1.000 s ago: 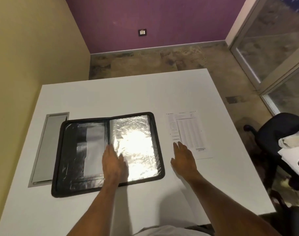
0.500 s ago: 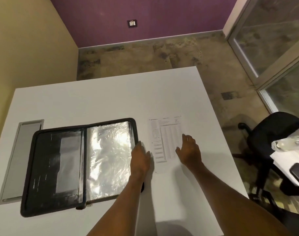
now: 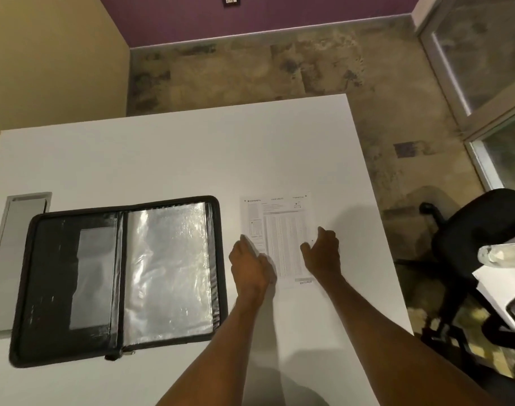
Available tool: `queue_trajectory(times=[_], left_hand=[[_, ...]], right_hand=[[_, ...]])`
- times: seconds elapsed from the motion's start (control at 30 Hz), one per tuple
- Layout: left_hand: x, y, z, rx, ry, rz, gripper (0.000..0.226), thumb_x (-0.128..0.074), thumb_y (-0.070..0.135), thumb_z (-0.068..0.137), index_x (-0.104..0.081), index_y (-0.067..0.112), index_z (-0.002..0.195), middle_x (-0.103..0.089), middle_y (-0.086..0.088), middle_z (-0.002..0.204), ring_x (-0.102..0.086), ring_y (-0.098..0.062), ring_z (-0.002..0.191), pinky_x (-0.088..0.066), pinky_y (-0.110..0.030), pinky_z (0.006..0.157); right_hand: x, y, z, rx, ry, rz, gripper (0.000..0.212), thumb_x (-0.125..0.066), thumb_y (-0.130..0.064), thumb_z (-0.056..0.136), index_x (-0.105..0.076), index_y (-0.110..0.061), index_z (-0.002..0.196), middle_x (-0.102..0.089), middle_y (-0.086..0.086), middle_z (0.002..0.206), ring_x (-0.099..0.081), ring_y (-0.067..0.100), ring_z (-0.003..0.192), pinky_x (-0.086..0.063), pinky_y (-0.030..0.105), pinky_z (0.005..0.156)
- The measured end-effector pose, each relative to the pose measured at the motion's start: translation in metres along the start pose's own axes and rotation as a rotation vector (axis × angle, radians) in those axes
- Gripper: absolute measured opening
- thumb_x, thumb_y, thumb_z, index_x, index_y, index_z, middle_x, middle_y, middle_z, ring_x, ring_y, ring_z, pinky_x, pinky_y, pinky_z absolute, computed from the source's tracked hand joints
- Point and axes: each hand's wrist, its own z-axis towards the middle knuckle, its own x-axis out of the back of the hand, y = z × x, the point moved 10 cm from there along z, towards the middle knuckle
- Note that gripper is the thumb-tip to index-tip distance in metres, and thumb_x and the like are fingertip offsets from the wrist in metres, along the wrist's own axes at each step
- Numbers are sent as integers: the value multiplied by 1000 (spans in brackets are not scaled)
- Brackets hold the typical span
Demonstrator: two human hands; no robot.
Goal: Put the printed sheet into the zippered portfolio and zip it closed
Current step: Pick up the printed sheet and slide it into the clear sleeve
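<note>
Just to the right of the open portfolio (image 3: pixel 118 276), the printed sheet (image 3: pixel 282 238) lies flat on the white table (image 3: pixel 177 159), apart from the case's zipped rim and not yet inside it; I come at it from both sides because a single sheet lying flat gives nothing to grab from above. My left hand (image 3: pixel 249 263) rests on the sheet's edge nearer the portfolio, fingers fairly straight and holding nothing, to steady the paper; my right hand (image 3: pixel 323 253) sits at the edge farther from the portfolio, thumb on the print and fingers bent down at the margin, and I cannot tell whether they have caught the edge. The portfolio lies spread open, its clear sleeve (image 3: pixel 168 268) on the half closer to the sheet, so the carry across should be short; its zipper pull (image 3: pixel 127 352) hangs at the near edge of the spine, untouched.
</note>
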Motion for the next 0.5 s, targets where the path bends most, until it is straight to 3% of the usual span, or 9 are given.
queue_trajectory(times=[0.2, 0.33, 0.4, 0.5], left_hand=[[-9, 6, -6, 74, 62, -13, 69, -57, 15, 96, -29, 3, 158, -45, -17, 153, -42, -36, 141, -41, -53, 114], [-2, -2, 6, 277, 78, -58, 71, -64, 23, 93, -33, 9, 156, -52, -16, 145, -47, -36, 137, -39, -57, 110], [2, -9, 12, 396, 86, -145, 63, -67, 25, 91, -41, 10, 147, -59, -16, 134, -54, -36, 129, -42, -56, 107], [0, -22, 20, 510, 40, -306, 58, -69, 26, 93, -45, 8, 143, -61, -16, 134, -59, -37, 125, -47, -54, 108]], right_hand=[[-2, -2, -3, 10, 8, 53, 59, -61, -19, 97, -41, 0, 149, -48, 19, 145, -45, 35, 137, -41, 43, 112], [-1, 0, -4, 29, 2, 39, 60, -62, -20, 97, -40, -2, 150, -47, 17, 147, -44, 34, 138, -41, 43, 113], [-1, 0, -4, 43, -9, 30, 61, -63, -20, 97, -39, -2, 150, -46, 17, 148, -43, 34, 138, -42, 43, 113], [0, -1, -4, 54, -9, 32, 61, -63, -19, 97, -40, -1, 150, -46, 18, 147, -44, 34, 138, -42, 42, 112]])
